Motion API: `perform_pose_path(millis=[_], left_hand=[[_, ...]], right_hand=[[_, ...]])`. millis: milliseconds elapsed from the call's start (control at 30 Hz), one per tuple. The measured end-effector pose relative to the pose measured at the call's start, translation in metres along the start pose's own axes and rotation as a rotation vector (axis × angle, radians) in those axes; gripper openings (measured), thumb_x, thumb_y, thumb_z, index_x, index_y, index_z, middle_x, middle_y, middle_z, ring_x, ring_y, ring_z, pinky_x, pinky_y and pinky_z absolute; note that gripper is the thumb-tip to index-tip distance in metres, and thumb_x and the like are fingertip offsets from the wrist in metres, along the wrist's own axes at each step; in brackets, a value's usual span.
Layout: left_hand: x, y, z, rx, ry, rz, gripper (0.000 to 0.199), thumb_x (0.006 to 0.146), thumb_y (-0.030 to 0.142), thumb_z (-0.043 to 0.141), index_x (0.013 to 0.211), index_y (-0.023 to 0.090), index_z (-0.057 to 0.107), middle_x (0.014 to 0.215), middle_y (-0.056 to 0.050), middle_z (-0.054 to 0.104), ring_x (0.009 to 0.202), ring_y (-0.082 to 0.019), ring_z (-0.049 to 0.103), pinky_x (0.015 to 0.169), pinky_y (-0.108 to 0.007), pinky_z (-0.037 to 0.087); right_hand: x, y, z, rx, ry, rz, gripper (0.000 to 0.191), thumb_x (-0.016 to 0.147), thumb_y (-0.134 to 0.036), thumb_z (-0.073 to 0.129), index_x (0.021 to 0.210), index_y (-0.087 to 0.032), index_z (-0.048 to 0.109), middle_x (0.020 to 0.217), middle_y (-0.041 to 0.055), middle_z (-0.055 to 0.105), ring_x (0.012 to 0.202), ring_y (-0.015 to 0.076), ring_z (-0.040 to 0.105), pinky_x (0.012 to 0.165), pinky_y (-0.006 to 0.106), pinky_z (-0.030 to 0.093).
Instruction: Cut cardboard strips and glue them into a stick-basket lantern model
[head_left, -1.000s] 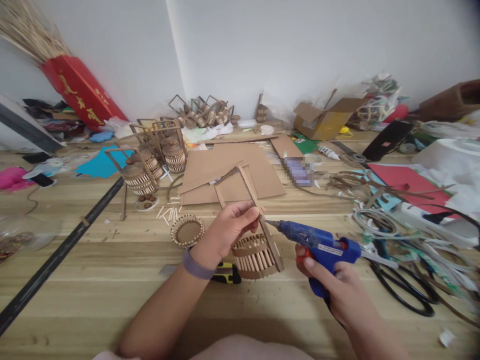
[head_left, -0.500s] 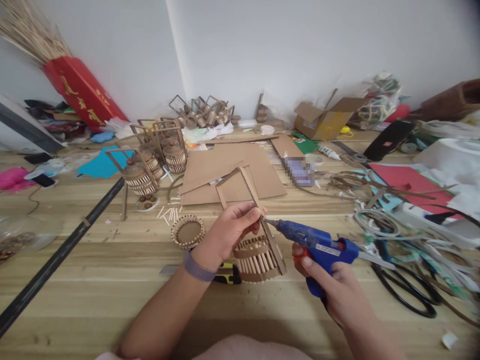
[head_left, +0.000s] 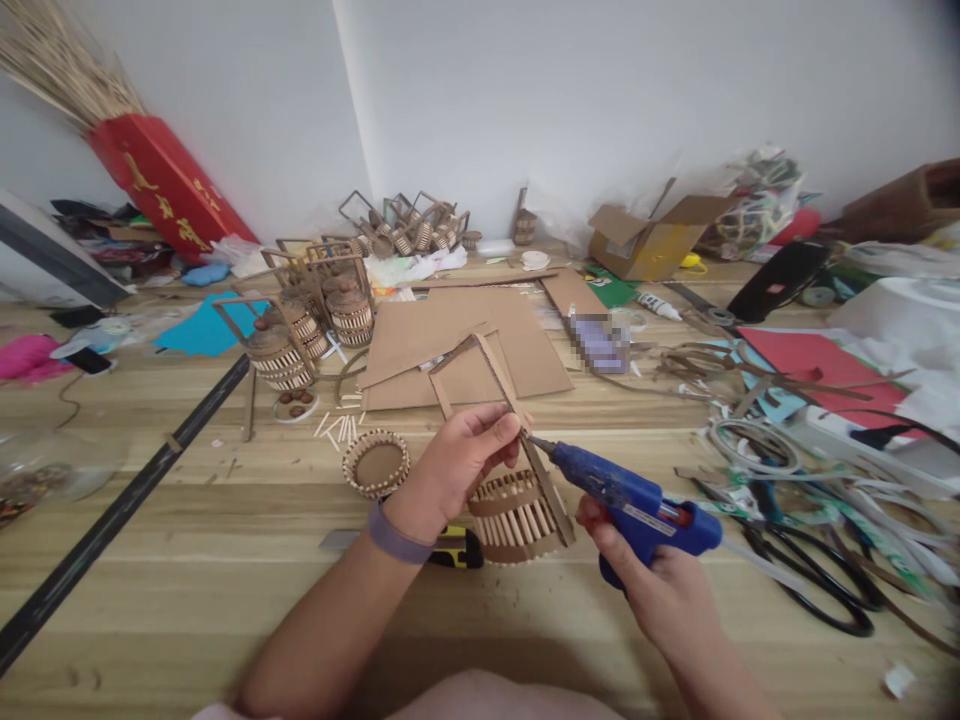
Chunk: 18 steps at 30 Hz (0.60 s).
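My left hand pinches the brown handle strip of a small basket, made of pale sticks with brown bands. The basket's tall angular handle rises past my fingers over the cardboard. In my right hand is a blue hot glue gun, gripped by its body. Its nozzle points left and meets, or nearly meets, the strip close to my left fingertips. Left of my wrist sits a round shallow stick-rimmed tray. Partly hidden behind my left forearm lies a yellow-and-black utility knife.
Flat cardboard sheets lie ahead. Several finished baskets stand at the left, near a dish of brown beads. Scissors and coiled strips are at the right. A black bar crosses the left side.
The glue gun has tilted, its rear end dropping slightly, while its nozzle stays by the strip. My right hand has shifted a little left and down. The left hand and basket are nearly still.
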<state>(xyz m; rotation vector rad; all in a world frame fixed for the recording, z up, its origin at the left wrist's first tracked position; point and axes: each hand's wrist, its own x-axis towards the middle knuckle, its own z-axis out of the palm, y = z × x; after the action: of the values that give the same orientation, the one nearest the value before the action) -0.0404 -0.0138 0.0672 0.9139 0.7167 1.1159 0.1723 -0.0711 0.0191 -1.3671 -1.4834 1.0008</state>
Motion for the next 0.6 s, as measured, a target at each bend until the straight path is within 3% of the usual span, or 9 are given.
perform_pose_path(millis=[267, 600], left_hand=[[0.0002, 0.0001, -0.0008, -0.014, -0.015, 0.015, 0.046, 0.065, 0.052, 0.087, 0.074, 0.013, 0.066, 0.067, 0.003, 0.053, 0.061, -0.006, 0.048, 0.060, -0.019, 0.039], [-0.0007, 0.0028, -0.0004, 0.052, 0.005, 0.027, 0.050, 0.064, 0.056, 0.085, 0.079, 0.011, 0.068, 0.069, 0.002, 0.056, 0.061, -0.006, 0.048, 0.059, -0.019, 0.039]], right_hand=[[-0.0022, 0.0046, -0.0002, -0.069, 0.004, -0.009, 0.039, 0.081, -0.061, 0.064, 0.079, -0.023, 0.074, 0.066, 0.0049, 0.069, 0.059, 0.0205, 0.061, 0.057, 0.030, 0.052], [-0.0003, 0.0043, -0.0010, -0.149, 0.054, -0.087, 0.042, 0.080, -0.062, 0.063, 0.080, -0.022, 0.075, 0.073, 0.0065, 0.074, 0.066, 0.0229, 0.069, 0.062, 0.031, 0.058]])
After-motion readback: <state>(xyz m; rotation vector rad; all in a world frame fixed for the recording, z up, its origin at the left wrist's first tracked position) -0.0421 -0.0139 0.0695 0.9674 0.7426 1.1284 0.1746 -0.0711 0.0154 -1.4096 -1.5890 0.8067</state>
